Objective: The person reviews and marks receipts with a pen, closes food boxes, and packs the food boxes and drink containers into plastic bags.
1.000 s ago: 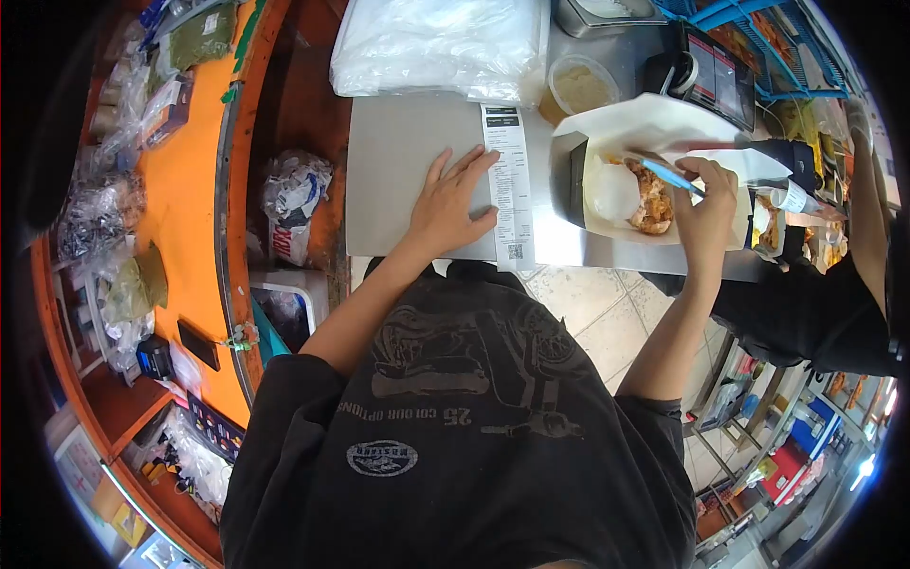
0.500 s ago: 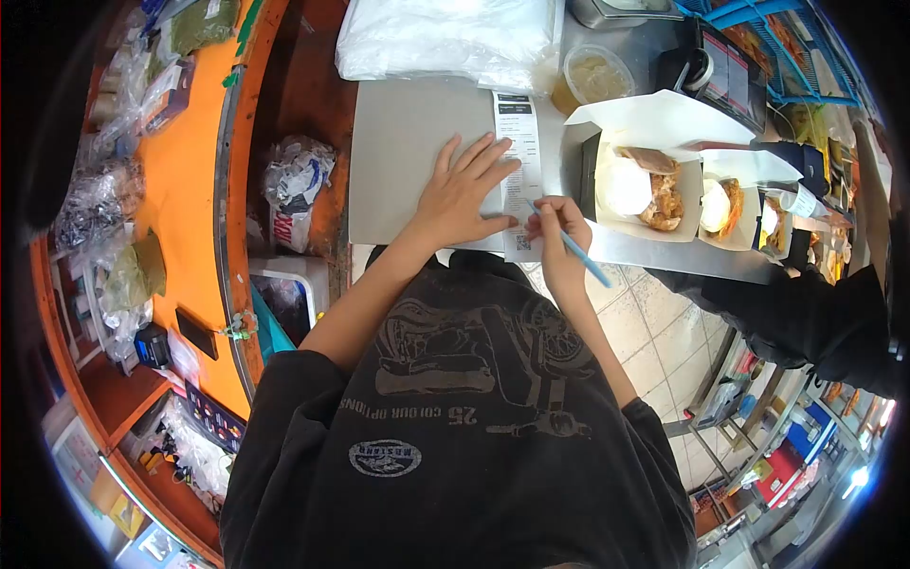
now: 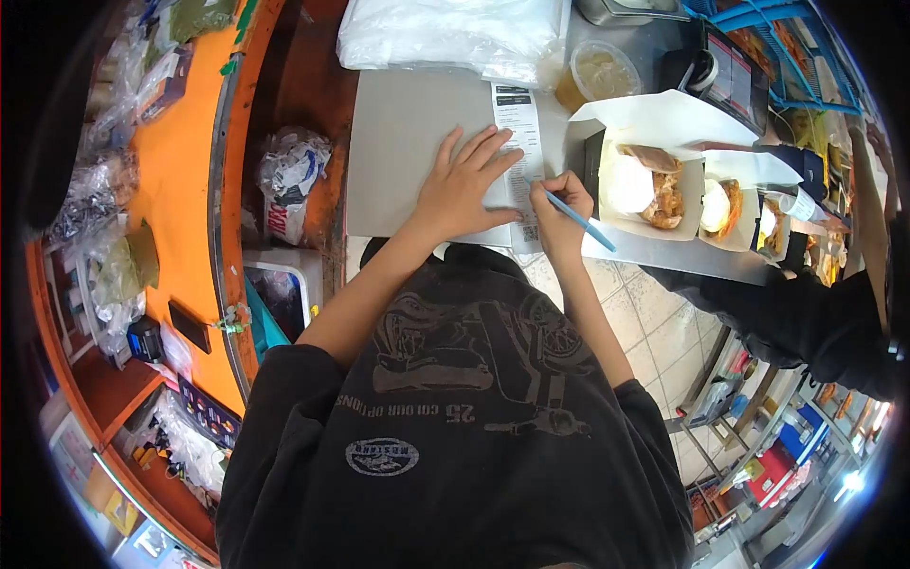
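My left hand (image 3: pixel 466 185) lies flat with fingers spread, its fingertips and thumb on the left edge of a long printed receipt (image 3: pixel 517 119) on the metal table (image 3: pixel 389 133). Pinched in my right hand (image 3: pixel 566 211) is a light blue pen (image 3: pixel 597 235), its tip at the receipt's lower part. Right of my right hand stands an open paper box (image 3: pixel 682 223) holding white rice (image 3: pixel 628 185) and browned pieces of food (image 3: pixel 666 202). Two smaller-looking open boxes of food stand farther right.
Plastic bags (image 3: pixel 455 36) lie at the table's back, beside a lidded round tub (image 3: pixel 604 71) and a metal tray (image 3: pixel 630 11). A screen device (image 3: pixel 735 81) stands at the back right. Another person's dark sleeve (image 3: pixel 844 332) shows at the right. An orange counter (image 3: pixel 180 209) runs along the left.
My right hand with the pen has come left from over the food box to the receipt, now slightly higher on it. My left hand stays spread on the receipt. More food boxes show.
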Demonstrator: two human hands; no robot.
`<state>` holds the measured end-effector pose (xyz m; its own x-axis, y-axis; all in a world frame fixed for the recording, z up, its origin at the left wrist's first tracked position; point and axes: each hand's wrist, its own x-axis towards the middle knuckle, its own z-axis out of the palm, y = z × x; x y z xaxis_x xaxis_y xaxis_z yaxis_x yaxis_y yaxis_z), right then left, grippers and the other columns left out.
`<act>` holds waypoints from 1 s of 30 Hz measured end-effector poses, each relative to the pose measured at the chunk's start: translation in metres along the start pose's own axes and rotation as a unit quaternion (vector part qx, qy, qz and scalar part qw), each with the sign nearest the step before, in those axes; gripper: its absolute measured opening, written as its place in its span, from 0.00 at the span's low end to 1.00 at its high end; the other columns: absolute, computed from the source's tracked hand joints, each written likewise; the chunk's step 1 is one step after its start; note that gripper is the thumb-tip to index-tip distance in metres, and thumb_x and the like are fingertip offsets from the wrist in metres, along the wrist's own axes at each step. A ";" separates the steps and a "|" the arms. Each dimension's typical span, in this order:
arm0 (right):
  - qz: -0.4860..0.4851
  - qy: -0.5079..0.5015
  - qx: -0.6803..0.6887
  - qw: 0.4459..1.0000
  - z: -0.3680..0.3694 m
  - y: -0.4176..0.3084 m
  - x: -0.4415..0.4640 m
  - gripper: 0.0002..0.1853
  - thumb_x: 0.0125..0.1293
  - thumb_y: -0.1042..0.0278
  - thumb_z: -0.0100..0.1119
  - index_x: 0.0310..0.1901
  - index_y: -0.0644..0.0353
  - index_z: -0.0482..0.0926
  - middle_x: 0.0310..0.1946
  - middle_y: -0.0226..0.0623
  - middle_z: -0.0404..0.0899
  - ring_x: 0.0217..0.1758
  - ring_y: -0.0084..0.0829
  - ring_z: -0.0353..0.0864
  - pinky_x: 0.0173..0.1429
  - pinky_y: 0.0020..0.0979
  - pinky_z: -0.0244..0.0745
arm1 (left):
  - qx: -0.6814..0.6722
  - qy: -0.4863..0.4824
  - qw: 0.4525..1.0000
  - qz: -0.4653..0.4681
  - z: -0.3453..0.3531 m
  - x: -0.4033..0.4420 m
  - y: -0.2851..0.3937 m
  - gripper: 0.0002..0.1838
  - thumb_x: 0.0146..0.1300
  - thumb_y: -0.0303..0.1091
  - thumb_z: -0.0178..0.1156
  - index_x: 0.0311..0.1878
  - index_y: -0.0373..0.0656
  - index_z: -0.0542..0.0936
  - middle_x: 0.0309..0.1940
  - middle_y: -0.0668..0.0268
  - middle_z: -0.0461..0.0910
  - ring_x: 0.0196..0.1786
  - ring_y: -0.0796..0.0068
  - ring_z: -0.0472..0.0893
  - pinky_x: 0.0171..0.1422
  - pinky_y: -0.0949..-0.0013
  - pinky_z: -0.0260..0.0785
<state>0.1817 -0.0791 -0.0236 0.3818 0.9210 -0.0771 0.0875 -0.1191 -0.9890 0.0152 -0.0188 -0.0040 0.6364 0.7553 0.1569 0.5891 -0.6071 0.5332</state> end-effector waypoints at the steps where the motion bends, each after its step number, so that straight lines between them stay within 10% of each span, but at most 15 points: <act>1: -0.006 -0.009 -0.030 0.999 0.000 -0.002 0.000 0.08 0.59 0.77 0.63 0.26 0.63 0.72 0.20 0.27 0.73 0.23 0.13 0.68 0.29 0.18 0.65 | -0.003 0.002 1.000 0.002 0.000 0.000 0.000 0.40 0.44 0.55 0.70 0.63 0.53 0.72 0.69 0.65 0.63 0.74 0.66 0.57 0.77 0.49 0.38; 18: -0.062 0.060 -0.204 0.975 0.004 -0.034 -0.012 0.07 0.59 0.73 0.61 0.30 0.64 0.72 0.16 0.38 0.73 0.18 0.25 0.72 0.25 0.28 0.68 | 0.006 0.001 1.000 0.001 0.002 -0.001 0.000 0.41 0.45 0.57 0.70 0.63 0.53 0.72 0.69 0.64 0.63 0.74 0.67 0.57 0.77 0.49 0.38; 30: 0.072 -0.050 0.052 0.995 -0.007 -0.016 -0.018 0.05 0.58 0.78 0.58 0.29 0.63 0.71 0.22 0.29 0.75 0.24 0.16 0.73 0.27 0.21 0.66 | -0.006 -0.001 1.000 0.002 -0.001 0.000 0.001 0.43 0.41 0.57 0.71 0.63 0.52 0.72 0.69 0.64 0.63 0.74 0.65 0.57 0.77 0.48 0.39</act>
<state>0.1799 -0.0961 -0.0060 0.2904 0.9299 -0.2258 -0.0594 -0.2180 -0.9741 0.0156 -0.0189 -0.0022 0.6394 0.7525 0.1580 0.5801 -0.6069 0.5433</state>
